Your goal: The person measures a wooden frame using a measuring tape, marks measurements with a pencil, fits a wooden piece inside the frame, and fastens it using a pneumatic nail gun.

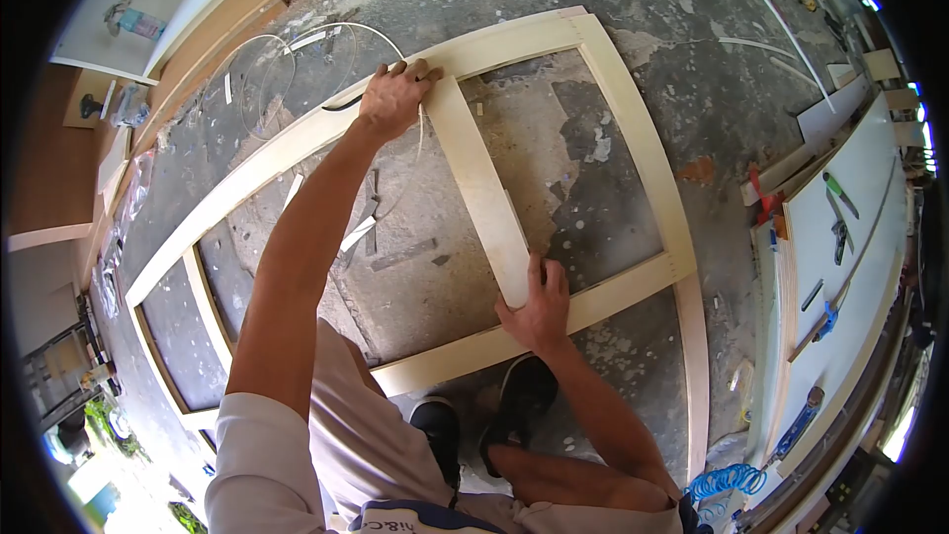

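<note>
A pale wooden frame lies on the floor before me, with a wooden crosspiece spanning it from the far rail to the near rail. My left hand is at the crosspiece's far end, fingers curled over the wood where it meets the far rail. At the near end my right hand grips the crosspiece beside the near rail, thumb on one side and fingers on the other. A thin pale strip curls loosely near my left hand.
To the right, a white board carries a green-handled tool and a blue-handled tool. A coiled blue hose lies at lower right. Wood scraps lie inside the frame. My shoes stand close to the near rail.
</note>
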Demonstrator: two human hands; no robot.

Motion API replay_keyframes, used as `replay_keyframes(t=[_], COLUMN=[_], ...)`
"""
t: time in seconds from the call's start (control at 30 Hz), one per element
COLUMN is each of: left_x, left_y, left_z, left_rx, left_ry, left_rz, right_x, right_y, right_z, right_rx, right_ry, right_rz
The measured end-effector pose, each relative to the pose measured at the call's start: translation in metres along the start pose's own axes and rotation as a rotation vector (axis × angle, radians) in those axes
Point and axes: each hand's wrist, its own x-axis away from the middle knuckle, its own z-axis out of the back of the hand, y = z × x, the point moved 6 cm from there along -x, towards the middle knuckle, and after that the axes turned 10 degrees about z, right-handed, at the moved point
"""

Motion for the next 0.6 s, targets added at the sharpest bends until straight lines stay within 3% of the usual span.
replay_keyframes(t=[0.47, 0.6], left_x=[-0.002, -0.012], left_y=[-0.008, -0.019], left_z=[-0.003, 0.009], left_rx=[-0.199, -0.105], left_ry=[-0.001, -0.132], left_rz=[-0.115, -0.122], right_x=[0.001, -0.002], right_y=[-0.003, -0.005], right_z=[-0.001, -0.002], right_rx=[0.032, 0.048], right_ry=[0.011, 0.001], right_rz=[0.054, 0.052])
